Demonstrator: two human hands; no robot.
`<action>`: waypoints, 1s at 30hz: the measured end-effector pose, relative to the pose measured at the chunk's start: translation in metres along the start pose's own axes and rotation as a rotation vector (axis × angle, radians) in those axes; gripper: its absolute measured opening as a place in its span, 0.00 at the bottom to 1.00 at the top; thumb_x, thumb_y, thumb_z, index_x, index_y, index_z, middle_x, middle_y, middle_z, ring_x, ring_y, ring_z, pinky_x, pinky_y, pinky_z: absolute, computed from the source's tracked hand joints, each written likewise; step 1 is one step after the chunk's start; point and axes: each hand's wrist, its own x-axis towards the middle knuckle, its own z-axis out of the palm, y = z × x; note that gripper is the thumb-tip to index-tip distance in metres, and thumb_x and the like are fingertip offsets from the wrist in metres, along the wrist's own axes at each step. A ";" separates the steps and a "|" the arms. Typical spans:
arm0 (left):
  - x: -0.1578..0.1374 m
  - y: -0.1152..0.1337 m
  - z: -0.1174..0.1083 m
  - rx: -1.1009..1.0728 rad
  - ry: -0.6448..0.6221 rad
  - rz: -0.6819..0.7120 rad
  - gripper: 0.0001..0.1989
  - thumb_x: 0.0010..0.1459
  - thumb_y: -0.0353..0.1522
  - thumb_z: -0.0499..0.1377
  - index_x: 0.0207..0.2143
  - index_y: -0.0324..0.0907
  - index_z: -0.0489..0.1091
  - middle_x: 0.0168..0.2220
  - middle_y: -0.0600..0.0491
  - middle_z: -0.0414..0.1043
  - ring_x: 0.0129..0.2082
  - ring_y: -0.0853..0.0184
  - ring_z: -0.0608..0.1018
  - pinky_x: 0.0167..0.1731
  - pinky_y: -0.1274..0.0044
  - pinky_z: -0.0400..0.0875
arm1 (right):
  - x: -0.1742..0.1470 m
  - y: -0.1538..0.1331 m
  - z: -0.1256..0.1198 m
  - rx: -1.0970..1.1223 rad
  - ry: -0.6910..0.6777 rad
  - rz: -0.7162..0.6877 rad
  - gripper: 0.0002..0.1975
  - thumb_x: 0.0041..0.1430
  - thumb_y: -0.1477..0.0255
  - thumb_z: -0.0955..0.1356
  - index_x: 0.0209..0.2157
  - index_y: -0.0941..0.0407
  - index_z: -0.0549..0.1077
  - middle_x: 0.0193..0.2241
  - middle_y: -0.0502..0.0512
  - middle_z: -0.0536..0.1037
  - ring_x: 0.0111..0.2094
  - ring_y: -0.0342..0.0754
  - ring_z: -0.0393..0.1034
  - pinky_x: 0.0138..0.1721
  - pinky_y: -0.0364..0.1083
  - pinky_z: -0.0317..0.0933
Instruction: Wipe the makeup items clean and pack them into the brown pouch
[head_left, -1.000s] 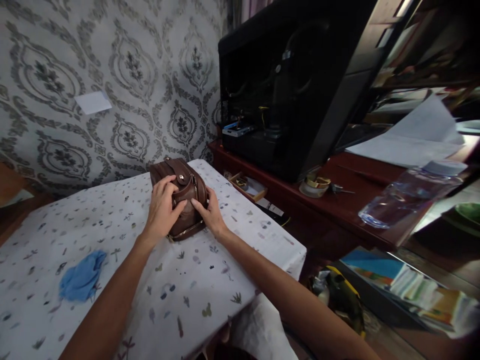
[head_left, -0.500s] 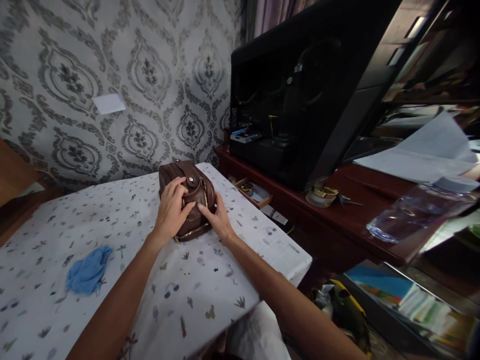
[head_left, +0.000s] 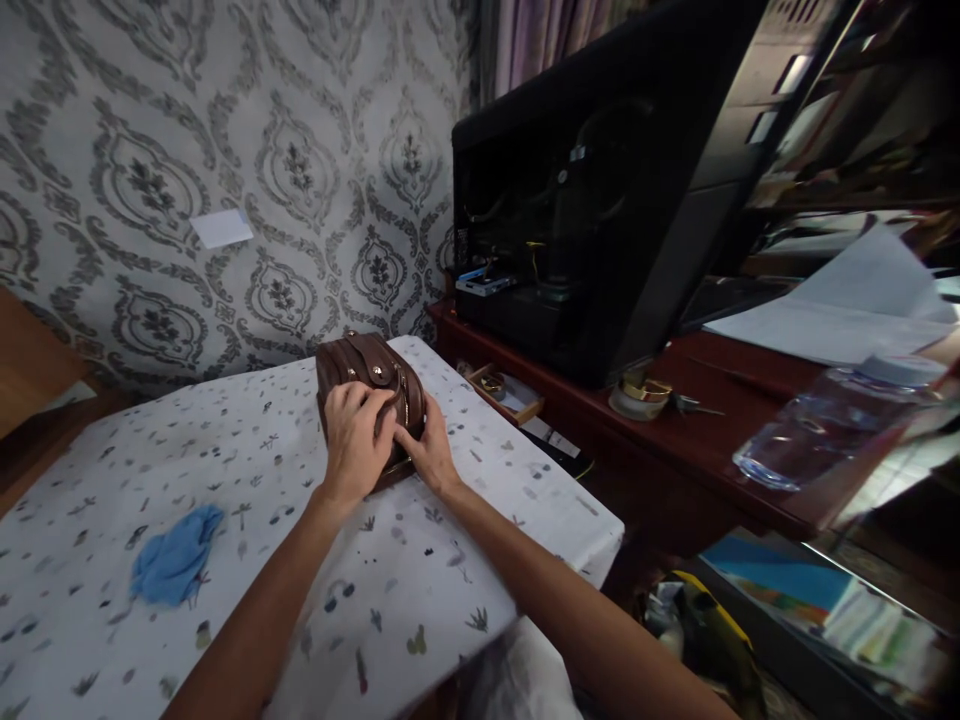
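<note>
A small brown leather bag (head_left: 366, 358) with gold zips and snap studs stands on the patterned tablecloth. My left hand (head_left: 355, 432) lies over its front pocket, fingers bent, with the thumb and index finger closing together by the pocket's zip edge. Whether a zip pull is between them is hidden. On the bag's right side, my right hand (head_left: 431, 447) grips the body, fingers behind the side and thumb pressed on the front near the zip. A crumpled blue cloth (head_left: 177, 556) lies to the left of my forearms.
Right of the table, a dark red desk (head_left: 712, 400) carries a black computer case (head_left: 570, 200), a plastic bottle (head_left: 832, 420), keys (head_left: 694, 404) and papers (head_left: 840, 300). A small open drawer (head_left: 525, 410) juts out beside the table. A patterned wall stands behind.
My left hand has shifted slightly right and down across the bag's front, its fingers curling in and thumb drawing toward the index finger. My right hand stays on the bag's side.
</note>
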 end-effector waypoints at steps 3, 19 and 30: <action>-0.001 -0.005 -0.004 -0.050 -0.034 0.022 0.11 0.62 0.28 0.54 0.42 0.43 0.75 0.38 0.48 0.73 0.46 0.55 0.69 0.51 0.60 0.67 | 0.000 0.000 0.000 -0.006 -0.006 0.000 0.39 0.56 0.52 0.70 0.63 0.55 0.59 0.60 0.63 0.67 0.61 0.58 0.59 0.64 0.59 0.52; 0.041 -0.054 -0.034 -0.085 0.001 -0.150 0.04 0.56 0.28 0.53 0.35 0.44 0.64 0.36 0.51 0.72 0.37 0.61 0.74 0.39 0.70 0.69 | 0.000 -0.004 0.000 0.030 -0.032 0.029 0.46 0.51 0.50 0.72 0.64 0.56 0.57 0.62 0.65 0.63 0.63 0.60 0.56 0.65 0.61 0.49; 0.038 -0.031 -0.033 0.117 -0.009 -0.090 0.08 0.64 0.36 0.54 0.32 0.44 0.68 0.30 0.52 0.73 0.34 0.60 0.74 0.35 0.72 0.66 | 0.003 0.000 0.002 -0.022 -0.022 0.019 0.48 0.49 0.48 0.73 0.64 0.55 0.57 0.60 0.65 0.64 0.62 0.63 0.57 0.64 0.63 0.51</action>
